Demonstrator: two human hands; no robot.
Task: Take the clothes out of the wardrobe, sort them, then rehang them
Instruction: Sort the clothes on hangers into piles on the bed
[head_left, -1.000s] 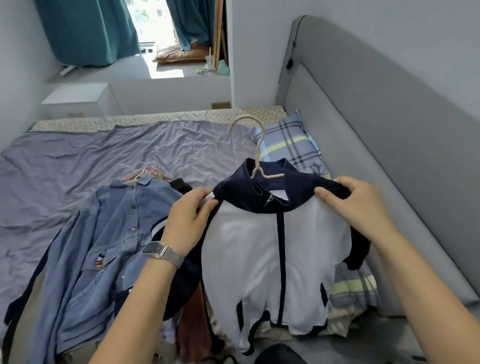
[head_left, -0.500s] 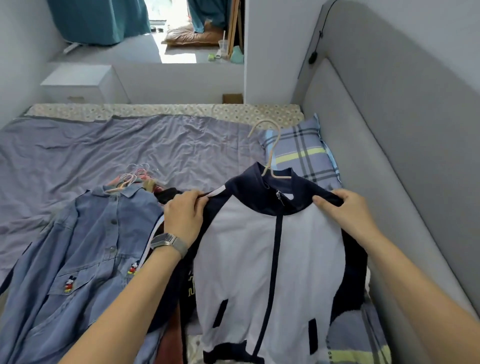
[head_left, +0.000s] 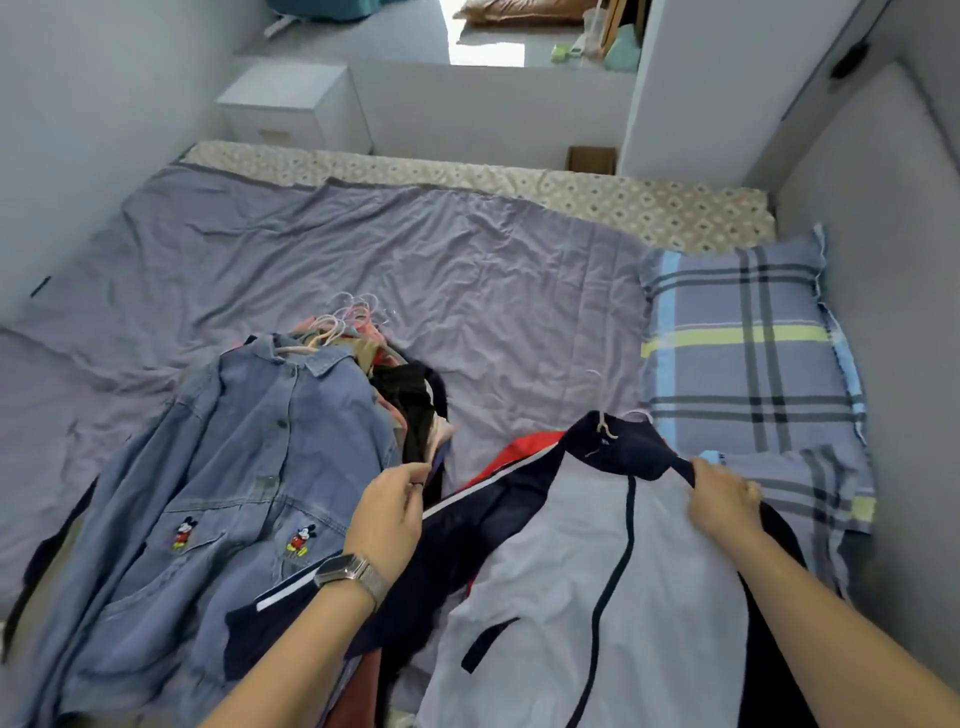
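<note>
A bed with a rumpled lilac sheet (head_left: 415, 270) fills the view, a plaid pillow (head_left: 737, 343) at 3 o'clock and a denim shirt (head_left: 249, 467) on its hanger at 8 o'clock atop a pile of clothes. At 5 o'clock a navy-and-white zip jacket (head_left: 597, 597), on a pale hanger (head_left: 605, 423), lies on the bed; the right hand (head_left: 724, 501) pinches its shoulder, while the left hand (head_left: 389, 512), apparently curled on its navy sleeve, is hard to read. This looks like sorting; next, probably releasing it flat.

Jacket (head_left: 597, 597) hem cut off by bottom edge; hanger (head_left: 605, 426) mostly hidden inside collar; right fingers (head_left: 748, 488) blurred.
</note>
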